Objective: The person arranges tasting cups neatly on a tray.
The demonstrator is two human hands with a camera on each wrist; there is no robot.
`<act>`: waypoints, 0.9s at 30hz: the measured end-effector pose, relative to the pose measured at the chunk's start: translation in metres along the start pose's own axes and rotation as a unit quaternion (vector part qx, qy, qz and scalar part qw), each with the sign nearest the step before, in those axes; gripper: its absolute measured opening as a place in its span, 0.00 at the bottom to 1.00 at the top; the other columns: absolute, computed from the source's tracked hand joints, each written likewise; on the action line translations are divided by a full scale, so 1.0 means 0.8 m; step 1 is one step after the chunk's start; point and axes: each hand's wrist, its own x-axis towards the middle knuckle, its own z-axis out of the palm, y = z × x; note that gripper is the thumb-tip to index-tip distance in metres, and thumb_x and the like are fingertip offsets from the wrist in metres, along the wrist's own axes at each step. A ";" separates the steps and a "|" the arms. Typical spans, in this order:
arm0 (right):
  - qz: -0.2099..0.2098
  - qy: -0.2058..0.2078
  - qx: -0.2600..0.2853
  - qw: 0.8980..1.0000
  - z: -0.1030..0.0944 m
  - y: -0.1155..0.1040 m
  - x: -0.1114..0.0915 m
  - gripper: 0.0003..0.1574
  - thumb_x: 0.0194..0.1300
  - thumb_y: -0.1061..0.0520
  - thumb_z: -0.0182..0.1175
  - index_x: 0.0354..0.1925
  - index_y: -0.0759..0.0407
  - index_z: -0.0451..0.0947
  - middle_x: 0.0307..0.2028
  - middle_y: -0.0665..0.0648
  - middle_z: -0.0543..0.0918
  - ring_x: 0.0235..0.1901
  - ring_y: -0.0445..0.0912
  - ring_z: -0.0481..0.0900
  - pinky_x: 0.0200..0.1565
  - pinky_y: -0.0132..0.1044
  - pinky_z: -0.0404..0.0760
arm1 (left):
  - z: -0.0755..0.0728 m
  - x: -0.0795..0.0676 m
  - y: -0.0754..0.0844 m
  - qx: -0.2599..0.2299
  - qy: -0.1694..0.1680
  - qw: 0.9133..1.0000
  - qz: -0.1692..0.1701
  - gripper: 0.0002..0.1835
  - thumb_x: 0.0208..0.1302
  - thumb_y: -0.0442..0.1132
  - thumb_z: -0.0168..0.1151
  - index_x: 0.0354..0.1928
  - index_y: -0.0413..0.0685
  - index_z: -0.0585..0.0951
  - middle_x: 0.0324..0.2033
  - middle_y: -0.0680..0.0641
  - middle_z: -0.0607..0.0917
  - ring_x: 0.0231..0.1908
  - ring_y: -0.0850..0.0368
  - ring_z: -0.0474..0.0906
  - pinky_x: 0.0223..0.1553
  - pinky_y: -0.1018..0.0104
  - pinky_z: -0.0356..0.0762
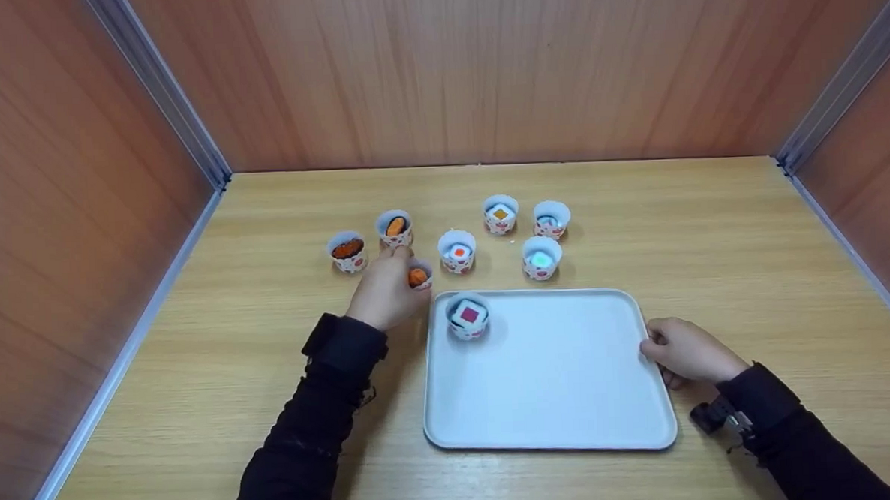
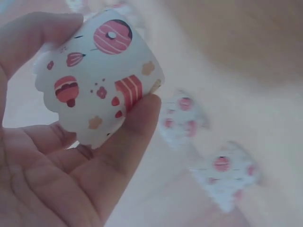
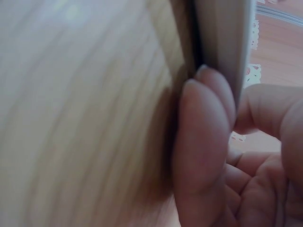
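Note:
My left hand [image 1: 388,291] pinches a paper baking cup [image 1: 419,275] with an orange-topped piece inside, just off the tray's back left corner. In the left wrist view that cup [image 2: 102,71] is tilted, its printed side between thumb and fingers. The right hand [image 1: 691,350] grips the right rim of a white tray [image 1: 556,380], thumb above and fingers against the edge, as the right wrist view shows of the tray edge [image 3: 227,47]. On the tray's back left corner stands a cup [image 1: 468,316] holding a white piece with a dark red square.
Behind my left hand stand two orange-filled cups, one at left [image 1: 348,252] and one farther back [image 1: 394,228]. Several cups with pale pieces, including a red-centred one [image 1: 457,251], stand behind the tray. Wooden panels [image 1: 475,68] enclose the table.

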 end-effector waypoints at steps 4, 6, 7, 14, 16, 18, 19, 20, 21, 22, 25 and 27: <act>0.002 -0.001 0.004 1.000 0.000 0.000 0.000 0.12 0.69 0.58 0.49 0.27 0.59 0.63 0.19 0.54 0.74 0.16 0.43 0.75 0.21 0.35 0.78 | 0.002 -0.005 0.030 -0.004 0.001 1.000 0.026 0.33 0.56 0.39 0.70 0.63 0.37 0.70 0.58 0.38 0.74 0.50 0.49 0.76 0.55 0.58 0.78; 0.002 -0.001 0.005 1.000 0.000 0.000 0.000 0.12 0.69 0.58 0.49 0.27 0.59 0.63 0.19 0.54 0.74 0.16 0.43 0.75 0.21 0.35 0.78 | 0.005 -0.008 0.045 -0.014 -0.005 0.999 0.043 0.33 0.56 0.39 0.70 0.63 0.38 0.70 0.57 0.39 0.75 0.50 0.50 0.77 0.54 0.59 0.79; 0.001 -0.002 0.005 1.000 0.001 -0.001 0.000 0.12 0.69 0.58 0.48 0.27 0.59 0.63 0.18 0.54 0.74 0.16 0.43 0.75 0.21 0.35 0.77 | 0.008 -0.009 0.051 -0.018 -0.008 0.998 0.056 0.33 0.56 0.39 0.70 0.63 0.39 0.71 0.56 0.40 0.75 0.50 0.51 0.77 0.53 0.61 0.79; -0.011 -0.001 0.007 1.000 0.001 -0.001 0.001 0.12 0.69 0.59 0.48 0.27 0.60 0.64 0.17 0.53 0.74 0.15 0.43 0.75 0.20 0.35 0.77 | 0.033 -0.018 0.088 0.008 -0.040 0.987 0.155 0.28 0.57 0.42 0.70 0.58 0.42 0.74 0.51 0.44 0.78 0.47 0.54 0.77 0.50 0.64 0.78; -0.018 -0.002 0.006 1.000 0.001 -0.001 0.001 0.11 0.68 0.59 0.48 0.28 0.60 0.65 0.17 0.53 0.74 0.15 0.42 0.75 0.20 0.35 0.77 | 0.042 -0.019 0.095 0.031 -0.050 0.984 0.169 0.29 0.56 0.42 0.70 0.59 0.42 0.74 0.50 0.44 0.78 0.47 0.54 0.77 0.50 0.64 0.78; -0.022 -0.001 0.004 1.000 0.001 -0.001 0.001 0.11 0.68 0.59 0.48 0.28 0.61 0.66 0.16 0.53 0.75 0.14 0.42 0.75 0.20 0.35 0.78 | 0.050 -0.019 0.100 0.046 -0.063 0.981 0.175 0.29 0.56 0.43 0.70 0.59 0.42 0.73 0.49 0.44 0.79 0.47 0.54 0.77 0.49 0.64 0.78; -0.022 -0.001 0.004 1.000 0.000 -0.001 0.001 0.11 0.68 0.59 0.48 0.28 0.61 0.65 0.16 0.53 0.75 0.14 0.42 0.75 0.20 0.35 0.78 | 0.055 -0.019 0.103 0.049 -0.071 0.980 0.178 0.29 0.57 0.43 0.70 0.59 0.43 0.74 0.49 0.45 0.79 0.47 0.54 0.77 0.50 0.65 0.77; -0.021 -0.002 0.005 1.000 0.000 -0.001 0.000 0.11 0.68 0.59 0.48 0.28 0.61 0.65 0.17 0.53 0.75 0.15 0.42 0.75 0.20 0.35 0.78 | 0.060 -0.018 0.105 0.051 -0.079 0.979 0.178 0.29 0.57 0.43 0.70 0.59 0.43 0.74 0.49 0.45 0.78 0.47 0.55 0.77 0.50 0.65 0.77; -0.020 -0.002 0.006 1.000 0.000 -0.001 0.000 0.11 0.68 0.59 0.48 0.28 0.61 0.65 0.17 0.53 0.75 0.15 0.42 0.75 0.20 0.35 0.78 | 0.064 -0.017 0.106 0.052 -0.086 0.979 0.179 0.28 0.57 0.43 0.70 0.59 0.44 0.73 0.49 0.46 0.79 0.46 0.55 0.77 0.49 0.66 0.78; -0.018 -0.001 0.007 1.000 0.000 -0.002 0.000 0.11 0.68 0.59 0.48 0.27 0.60 0.65 0.17 0.53 0.75 0.15 0.43 0.75 0.20 0.35 0.78 | 0.069 -0.016 0.108 0.055 -0.093 0.978 0.180 0.29 0.57 0.43 0.70 0.59 0.44 0.73 0.49 0.46 0.79 0.47 0.56 0.77 0.49 0.66 0.78; -0.013 -0.002 0.012 1.000 0.001 -0.002 -0.001 0.11 0.68 0.59 0.49 0.27 0.60 0.64 0.17 0.54 0.74 0.15 0.43 0.75 0.20 0.35 0.77 | 0.082 -0.012 0.110 0.073 -0.112 0.974 0.180 0.31 0.57 0.44 0.71 0.61 0.43 0.72 0.50 0.46 0.79 0.46 0.56 0.76 0.49 0.66 0.78; -0.009 -0.003 0.011 1.000 0.001 -0.003 -0.001 0.12 0.68 0.59 0.48 0.27 0.60 0.63 0.17 0.53 0.74 0.15 0.43 0.75 0.20 0.35 0.77 | 0.090 -0.009 0.110 0.090 -0.123 0.972 0.177 0.32 0.57 0.45 0.71 0.62 0.44 0.72 0.50 0.46 0.79 0.45 0.57 0.76 0.49 0.67 0.78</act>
